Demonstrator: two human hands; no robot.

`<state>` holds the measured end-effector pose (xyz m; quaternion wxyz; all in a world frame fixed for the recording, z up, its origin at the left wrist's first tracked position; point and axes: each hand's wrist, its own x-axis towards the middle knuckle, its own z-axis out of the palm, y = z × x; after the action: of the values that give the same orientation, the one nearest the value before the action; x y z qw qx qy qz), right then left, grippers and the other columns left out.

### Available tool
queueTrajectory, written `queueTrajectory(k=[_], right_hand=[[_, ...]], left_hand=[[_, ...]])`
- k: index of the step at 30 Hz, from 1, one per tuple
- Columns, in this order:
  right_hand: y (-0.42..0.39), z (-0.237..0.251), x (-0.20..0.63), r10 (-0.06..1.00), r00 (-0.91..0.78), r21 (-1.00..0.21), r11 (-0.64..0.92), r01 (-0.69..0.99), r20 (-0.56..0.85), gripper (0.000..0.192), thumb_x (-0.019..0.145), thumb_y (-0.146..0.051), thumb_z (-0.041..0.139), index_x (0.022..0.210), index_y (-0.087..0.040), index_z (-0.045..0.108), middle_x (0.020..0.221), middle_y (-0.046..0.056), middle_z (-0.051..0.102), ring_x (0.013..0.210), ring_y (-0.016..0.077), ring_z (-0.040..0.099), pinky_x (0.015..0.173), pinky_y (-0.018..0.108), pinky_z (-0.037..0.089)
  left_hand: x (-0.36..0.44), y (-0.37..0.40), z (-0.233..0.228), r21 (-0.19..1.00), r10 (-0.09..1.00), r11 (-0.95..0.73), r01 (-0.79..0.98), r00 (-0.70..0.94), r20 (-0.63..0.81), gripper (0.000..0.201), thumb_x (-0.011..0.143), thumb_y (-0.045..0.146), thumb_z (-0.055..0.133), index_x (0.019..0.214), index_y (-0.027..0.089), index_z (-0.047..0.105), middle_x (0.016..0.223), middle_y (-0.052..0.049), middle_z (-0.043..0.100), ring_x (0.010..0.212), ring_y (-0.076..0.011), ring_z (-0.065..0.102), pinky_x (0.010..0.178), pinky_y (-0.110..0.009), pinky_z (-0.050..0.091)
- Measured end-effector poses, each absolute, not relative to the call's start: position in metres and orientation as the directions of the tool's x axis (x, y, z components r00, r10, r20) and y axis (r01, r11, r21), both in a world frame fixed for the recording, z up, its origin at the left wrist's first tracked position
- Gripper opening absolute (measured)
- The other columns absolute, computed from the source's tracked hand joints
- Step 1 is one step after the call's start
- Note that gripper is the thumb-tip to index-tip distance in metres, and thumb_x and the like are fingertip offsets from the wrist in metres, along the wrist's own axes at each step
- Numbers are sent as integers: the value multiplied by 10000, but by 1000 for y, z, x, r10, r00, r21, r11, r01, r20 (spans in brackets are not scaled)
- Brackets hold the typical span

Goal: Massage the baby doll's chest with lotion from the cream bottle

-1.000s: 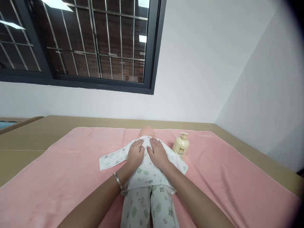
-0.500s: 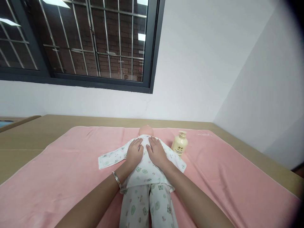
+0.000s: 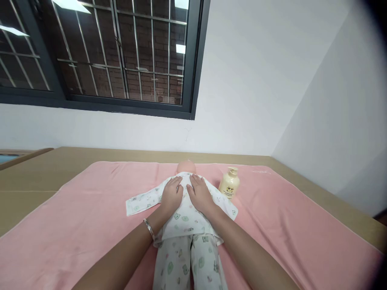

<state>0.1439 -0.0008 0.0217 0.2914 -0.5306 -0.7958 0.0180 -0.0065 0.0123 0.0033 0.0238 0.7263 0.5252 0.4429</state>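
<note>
Both hands flat, side by side

So there's a big pink terry towel spread over a tan flat surface, and a small cream-yellow plastic pump bottle stands upright on the towel near its far edge. Behind that is a plain white wall with a dark-framed window, metal bars across it and red brick showing outside. A wooden rail pokes in at far left.

bare forearms, silver bangle on left wrist
</note>
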Motion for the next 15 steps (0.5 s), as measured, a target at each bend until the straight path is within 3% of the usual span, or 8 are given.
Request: queueTrajectory(k=[10,13,15], right_hand=[[-37,38,123,882,-241,-112,309,944,406,438,965,-248,354,1274,-9,553,1242,263,600,1199,314,550,1015,418,384],[-32,40,129,883,-238,-174,331,928,405,396,970,-267,345,1196,-89,617,1178,202,652,1154,288,580,971,395,419],[-22,38,137,878,-245,-249,366,897,411,416,982,-310,338,1239,-109,595,1263,174,617,1229,270,529,1017,386,392]], left_hand=[[-6,14,1,397,783,-401,825,84,616,377,891,228,424,1213,129,593,1279,-138,617,1225,-277,536,1077,-487,391],[-7,13,2,386,781,-408,827,97,617,369,895,229,423,1208,129,590,1264,-140,623,1200,-279,547,1063,-490,401],[-6,11,3,375,767,-413,830,95,634,351,899,231,424,1187,140,602,1231,-131,641,1171,-278,562,1046,-481,417]])
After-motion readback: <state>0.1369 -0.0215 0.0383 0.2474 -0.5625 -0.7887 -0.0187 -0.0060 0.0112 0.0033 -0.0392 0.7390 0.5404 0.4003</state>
